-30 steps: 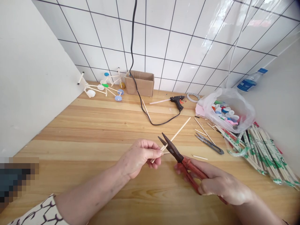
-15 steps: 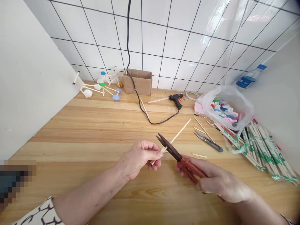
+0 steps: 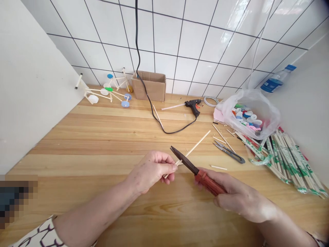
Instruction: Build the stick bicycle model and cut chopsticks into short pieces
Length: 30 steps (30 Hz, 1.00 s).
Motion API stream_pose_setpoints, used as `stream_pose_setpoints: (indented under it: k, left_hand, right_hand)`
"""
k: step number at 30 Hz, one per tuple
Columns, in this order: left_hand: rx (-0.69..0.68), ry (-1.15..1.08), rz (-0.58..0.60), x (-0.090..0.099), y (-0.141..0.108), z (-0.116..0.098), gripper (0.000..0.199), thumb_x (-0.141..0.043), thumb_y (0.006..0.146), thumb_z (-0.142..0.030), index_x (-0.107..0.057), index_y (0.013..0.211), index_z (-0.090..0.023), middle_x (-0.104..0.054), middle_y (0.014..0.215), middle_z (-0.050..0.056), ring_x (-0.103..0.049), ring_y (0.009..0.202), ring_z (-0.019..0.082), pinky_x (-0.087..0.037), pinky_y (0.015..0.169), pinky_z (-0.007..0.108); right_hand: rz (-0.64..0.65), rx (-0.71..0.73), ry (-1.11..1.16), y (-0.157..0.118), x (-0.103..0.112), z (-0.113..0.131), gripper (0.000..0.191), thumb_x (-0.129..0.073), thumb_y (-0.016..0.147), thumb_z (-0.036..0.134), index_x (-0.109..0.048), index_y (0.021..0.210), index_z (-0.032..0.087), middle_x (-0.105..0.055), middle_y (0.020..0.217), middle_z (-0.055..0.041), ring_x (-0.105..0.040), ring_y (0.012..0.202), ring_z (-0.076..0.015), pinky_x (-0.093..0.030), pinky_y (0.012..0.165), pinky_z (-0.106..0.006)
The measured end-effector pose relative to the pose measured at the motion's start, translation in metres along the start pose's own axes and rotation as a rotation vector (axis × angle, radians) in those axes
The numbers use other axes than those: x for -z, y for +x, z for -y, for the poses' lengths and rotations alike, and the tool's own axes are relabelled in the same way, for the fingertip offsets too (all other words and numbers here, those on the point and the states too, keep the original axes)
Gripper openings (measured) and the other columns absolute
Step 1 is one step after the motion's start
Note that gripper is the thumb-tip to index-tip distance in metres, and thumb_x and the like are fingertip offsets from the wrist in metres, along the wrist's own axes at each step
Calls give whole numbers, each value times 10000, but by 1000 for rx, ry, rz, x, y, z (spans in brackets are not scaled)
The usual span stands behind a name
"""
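My left hand [image 3: 151, 170] pinches a thin wooden stick [image 3: 195, 145] near its lower end, and the stick slants up and to the right. My right hand [image 3: 238, 193] grips long-nose pliers [image 3: 196, 169] with red handles. The dark metal jaws [image 3: 183, 159] are shut and cross the stick just beyond my left fingertips. I cannot tell whether they clamp it or only lie over it.
On the wooden counter [image 3: 77, 137] lie thread snips [image 3: 228, 152], loose stick pieces, a glue gun [image 3: 193, 107] with its black cord, and a cardboard box [image 3: 149, 87]. A plastic bag of bottle caps [image 3: 248, 115], wrapped chopsticks [image 3: 285, 163] and a stick-and-cap model [image 3: 108, 92] are nearby.
The plier jaws, apart a second ago, have closed on or over the stick, and the red handles have come together. The view has shifted slightly.
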<state>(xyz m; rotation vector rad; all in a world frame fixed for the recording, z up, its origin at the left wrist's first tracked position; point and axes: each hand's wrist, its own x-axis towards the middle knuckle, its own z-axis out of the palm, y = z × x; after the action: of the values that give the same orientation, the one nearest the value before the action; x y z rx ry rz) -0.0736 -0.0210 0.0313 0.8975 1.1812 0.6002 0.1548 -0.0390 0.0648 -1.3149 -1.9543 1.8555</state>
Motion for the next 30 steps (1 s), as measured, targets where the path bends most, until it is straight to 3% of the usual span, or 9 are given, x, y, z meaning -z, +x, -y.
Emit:
stream_pose_setpoints:
  k: [10,16,22,30]
  left_hand:
    - [-5,-51,17,-5,-2,-2,133,-639,597,-236,-568,546,-136,-574,424,-11,-489,395,87,-369,442,212]
    - [7,-67,21,-7,-3,-1,141,-634,603,-229,-556,529,-138,-576,415,-13,-490,372,80,-342,433,203]
    - [14,-108,28,-7,-2,-1,131,-641,593,-215,-559,525,-138,-584,410,-8,-495,367,82,-334,417,196]
    - [2,-114,22,-7,-2,0,133,-632,602,-209,-557,519,-138,-579,408,-10,-489,363,76,-331,415,194]
  right_hand:
    - [7,6,118,1,-4,2,549,-443,607,22,-530,1131,161,-547,1143,-59,-452,1134,-229,-307,1012,-370]
    - [42,26,220,2,-6,-12,674,-449,652,-9,-409,1289,207,-543,1155,-30,-431,1176,-200,-279,1023,-341]
    - [31,44,247,3,-8,-16,584,-457,659,-3,-489,1202,209,-546,1124,-25,-459,1142,-213,-298,1005,-347]
    - [11,46,217,4,-10,-17,632,-477,684,19,-426,1282,216,-560,1122,-31,-460,1140,-220,-316,998,-369]
